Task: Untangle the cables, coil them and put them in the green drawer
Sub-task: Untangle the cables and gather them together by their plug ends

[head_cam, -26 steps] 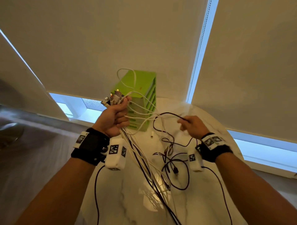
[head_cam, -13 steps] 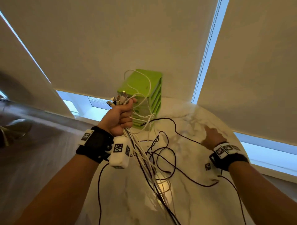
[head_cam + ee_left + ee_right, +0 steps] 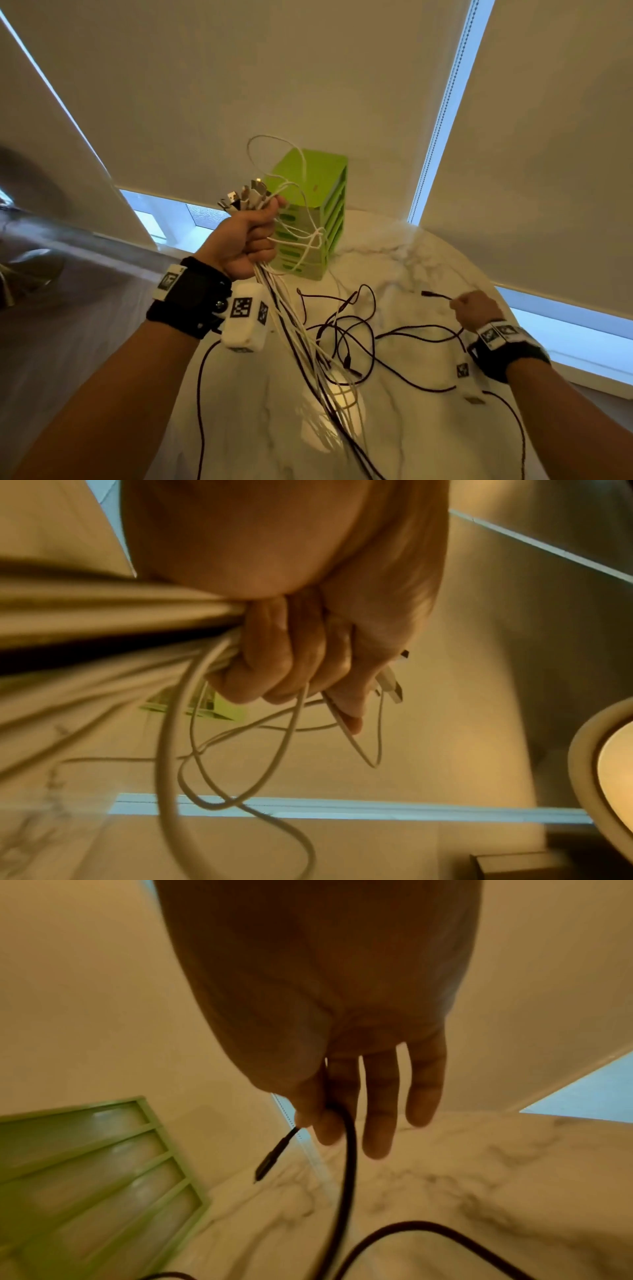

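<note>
My left hand (image 3: 251, 236) is raised in a fist round a bundle of white and dark cables (image 3: 294, 329), their plugs (image 3: 245, 197) sticking out above the fist; the fingers (image 3: 291, 664) curl round the cords. The bundle hangs down to the marble table (image 3: 428, 428). My right hand (image 3: 474, 308) pinches the end of a black cable (image 3: 394, 334) near its plug (image 3: 432, 294), thumb against forefinger (image 3: 313, 1115), the other fingers straight. The rest of that cable lies in loose loops on the table. The green drawer unit (image 3: 313, 212) stands behind the left hand; all its drawers look closed.
The round marble table ends close to the window sill (image 3: 582, 329) on the right. Roller blinds (image 3: 308, 85) hang behind the drawer unit. A bed or sofa surface (image 3: 68, 291) lies off to the left, below table height.
My right hand swung out to the right and drew the black cable's end free of the bundle. The left fist stayed raised with its bundle.
</note>
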A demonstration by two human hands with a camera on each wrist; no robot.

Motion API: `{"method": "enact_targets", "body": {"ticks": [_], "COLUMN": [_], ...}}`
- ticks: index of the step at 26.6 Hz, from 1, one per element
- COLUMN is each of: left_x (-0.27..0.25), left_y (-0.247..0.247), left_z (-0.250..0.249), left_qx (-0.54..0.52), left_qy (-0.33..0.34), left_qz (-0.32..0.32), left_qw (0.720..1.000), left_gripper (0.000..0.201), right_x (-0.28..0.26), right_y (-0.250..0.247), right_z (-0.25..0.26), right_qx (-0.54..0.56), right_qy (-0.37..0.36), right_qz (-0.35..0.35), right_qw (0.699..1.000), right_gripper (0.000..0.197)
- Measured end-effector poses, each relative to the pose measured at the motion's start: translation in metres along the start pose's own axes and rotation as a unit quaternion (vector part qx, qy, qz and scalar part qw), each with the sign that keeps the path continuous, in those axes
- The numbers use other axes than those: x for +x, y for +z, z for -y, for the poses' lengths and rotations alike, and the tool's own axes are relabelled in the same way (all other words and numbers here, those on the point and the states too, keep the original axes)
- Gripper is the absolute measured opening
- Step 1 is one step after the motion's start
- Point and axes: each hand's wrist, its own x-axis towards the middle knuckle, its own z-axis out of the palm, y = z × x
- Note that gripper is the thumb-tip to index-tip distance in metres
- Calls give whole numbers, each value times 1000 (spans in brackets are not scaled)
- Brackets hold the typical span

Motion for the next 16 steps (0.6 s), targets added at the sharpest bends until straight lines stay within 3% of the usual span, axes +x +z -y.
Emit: {"method": "enact_targets", "body": {"ticks": [2,3,5,6,7,9,11,13,16], "left_x": [6,9,15,17,18,17,15,12,10], "left_y": [5,12,30,38,45,56,58,54,46], "left_z": [6,12,24,29,32,33,31,28,29], "left_qx": [34,58,127,158,182,222,240,227,200], "left_qy": [-27,-43,-72,-83,-92,-98,-89,-64,-27], "left_qz": [14,23,45,56,68,85,80,63,31], "left_qw": [999,997,988,982,977,966,963,970,979], "left_gripper": [20,19,18,18,18,19,18,21,23], "right_x": [-11,-23,-59,-77,-92,-104,-105,-93,-80], "right_y": [-6,-12,-32,-42,-49,-58,-69,-84,-112], "right_z": [14,35,90,117,136,152,144,123,90], "right_qx": [34,105,272,320,336,301,254,290,386], "right_qy": [-54,-108,-218,-270,-317,-386,-387,-331,-269], "right_qz": [9,-1,1,36,79,122,76,12,-47], "right_qw": [998,989,937,907,883,863,883,898,881], "right_gripper": [31,45,72,77,73,40,11,14,16]}}
